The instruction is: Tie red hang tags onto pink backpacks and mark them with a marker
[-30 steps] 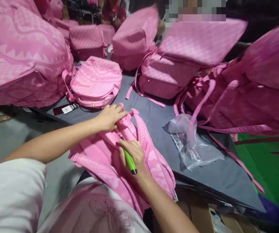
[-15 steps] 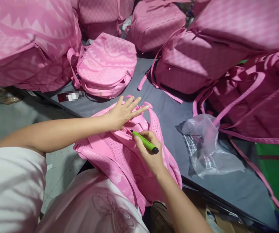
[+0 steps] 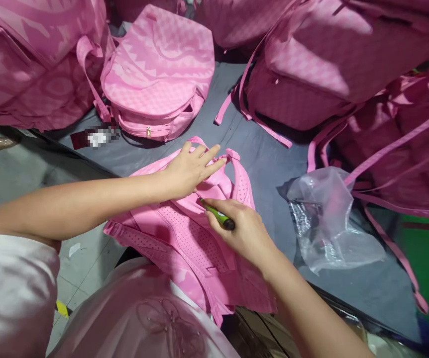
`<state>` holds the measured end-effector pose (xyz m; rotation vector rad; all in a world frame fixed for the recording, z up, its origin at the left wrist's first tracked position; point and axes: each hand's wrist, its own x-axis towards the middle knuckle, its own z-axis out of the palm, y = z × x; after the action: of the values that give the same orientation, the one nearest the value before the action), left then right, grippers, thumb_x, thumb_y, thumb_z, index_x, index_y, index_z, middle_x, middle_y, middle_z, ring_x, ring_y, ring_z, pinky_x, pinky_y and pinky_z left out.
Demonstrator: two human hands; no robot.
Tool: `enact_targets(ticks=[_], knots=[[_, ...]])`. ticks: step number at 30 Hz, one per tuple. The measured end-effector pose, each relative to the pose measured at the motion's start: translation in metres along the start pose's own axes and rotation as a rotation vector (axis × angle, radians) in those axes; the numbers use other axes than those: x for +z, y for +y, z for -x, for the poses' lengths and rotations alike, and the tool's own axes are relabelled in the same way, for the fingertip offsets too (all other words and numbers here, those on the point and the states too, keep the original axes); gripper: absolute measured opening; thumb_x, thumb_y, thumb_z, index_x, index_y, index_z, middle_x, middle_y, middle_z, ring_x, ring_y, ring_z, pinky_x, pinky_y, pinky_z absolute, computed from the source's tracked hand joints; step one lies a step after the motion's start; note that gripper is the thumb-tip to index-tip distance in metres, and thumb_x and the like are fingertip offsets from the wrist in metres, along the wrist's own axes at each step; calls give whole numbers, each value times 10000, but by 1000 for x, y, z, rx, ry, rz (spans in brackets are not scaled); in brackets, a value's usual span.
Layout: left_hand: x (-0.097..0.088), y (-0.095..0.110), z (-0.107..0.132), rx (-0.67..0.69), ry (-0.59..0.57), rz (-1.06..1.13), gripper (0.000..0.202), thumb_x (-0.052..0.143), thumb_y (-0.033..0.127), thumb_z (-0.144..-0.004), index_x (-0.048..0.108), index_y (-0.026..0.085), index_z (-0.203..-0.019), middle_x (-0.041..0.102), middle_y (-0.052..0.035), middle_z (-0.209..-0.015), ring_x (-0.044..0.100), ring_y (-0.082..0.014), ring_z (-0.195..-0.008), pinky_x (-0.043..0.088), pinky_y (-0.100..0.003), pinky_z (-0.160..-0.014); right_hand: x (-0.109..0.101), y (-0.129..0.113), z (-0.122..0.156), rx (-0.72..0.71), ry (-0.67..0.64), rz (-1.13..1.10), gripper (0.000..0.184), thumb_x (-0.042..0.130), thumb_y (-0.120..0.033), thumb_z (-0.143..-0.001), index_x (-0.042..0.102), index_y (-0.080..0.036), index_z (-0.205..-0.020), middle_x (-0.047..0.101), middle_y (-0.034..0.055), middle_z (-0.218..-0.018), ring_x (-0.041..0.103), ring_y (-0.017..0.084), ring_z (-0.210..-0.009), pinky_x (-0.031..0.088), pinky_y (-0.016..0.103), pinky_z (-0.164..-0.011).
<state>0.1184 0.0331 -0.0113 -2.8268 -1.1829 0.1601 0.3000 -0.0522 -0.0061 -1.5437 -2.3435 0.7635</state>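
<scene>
A pink backpack [image 3: 194, 233] lies at the table's near edge in front of me, its dotted back panel and straps facing up. My left hand [image 3: 190, 171] rests flat on its upper part, fingers spread. In my right hand [image 3: 240, 223] is a green marker [image 3: 217, 214] with a black end, held between thumb and fingers. The marker's front end points at the backpack's fabric just below my left hand. Whether the tip touches the fabric, I cannot tell.
A second pink backpack [image 3: 158, 84] lies beyond, with a dark red tag [image 3: 82, 139] beside it. Larger pink backpacks [image 3: 311, 64] crowd the back and right. A clear plastic bag [image 3: 330, 223] sits on the grey table [image 3: 270, 164] at right, near loose straps.
My right hand has turned over the marker, covering more of it, with its back more upward. My left hand stays on the backpack. The view has shifted slightly nearer and downward.
</scene>
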Motion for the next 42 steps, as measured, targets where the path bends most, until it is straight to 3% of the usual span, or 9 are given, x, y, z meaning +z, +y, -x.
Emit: enact_targets(ticks=[7,12,15,24,37,42], knots=[[3,-4,-4,-2,8,35,819,634,407,-877,222,245,-1566,212,-134,-1632,369,-353,-1370,269,-530,-1136,-3,9,0,-131,-17,16,295,535,-237,-947,685,-165,-1191,736,75,-1085,688,219,-958,543,352,-852],[5,-4,-5,-20,9,73,832,634,414,-872,211,255,-1570,195,-127,-1638,346,-373,-1384,252,-542,-1138,2,2,-8,-167,16,173,247,544,-198,-930,712,-155,-1106,744,75,-926,685,228,-805,523,347,-717],[5,-4,-6,-26,-3,91,836,631,420,-870,202,272,-1572,182,-118,-1643,334,-380,-1390,246,-550,-1138,2,-1,-11,-179,7,189,237,565,-184,-919,712,-151,-1102,742,74,-920,683,228,-804,512,344,-727],[8,-5,-5,-30,13,117,852,627,443,-861,201,278,-1580,186,-107,-1644,295,-397,-1414,249,-553,-1134,3,-10,-14,-121,-32,311,211,597,-181,-904,716,-182,-1079,739,65,-894,674,231,-789,470,326,-716],[12,-5,-6,-23,30,71,820,620,424,-875,222,264,-1573,212,-121,-1634,345,-362,-1395,268,-543,-1143,4,-18,-15,-49,-63,358,199,589,-215,-915,713,-190,-1068,752,61,-902,694,239,-807,456,334,-731],[0,-8,-7,-5,-48,113,893,668,372,-843,179,280,-1584,145,-110,-1657,256,-392,-1455,240,-559,-1169,6,-17,-14,-54,-38,304,199,550,-210,-924,706,-201,-1048,761,62,-917,706,222,-802,458,318,-726]])
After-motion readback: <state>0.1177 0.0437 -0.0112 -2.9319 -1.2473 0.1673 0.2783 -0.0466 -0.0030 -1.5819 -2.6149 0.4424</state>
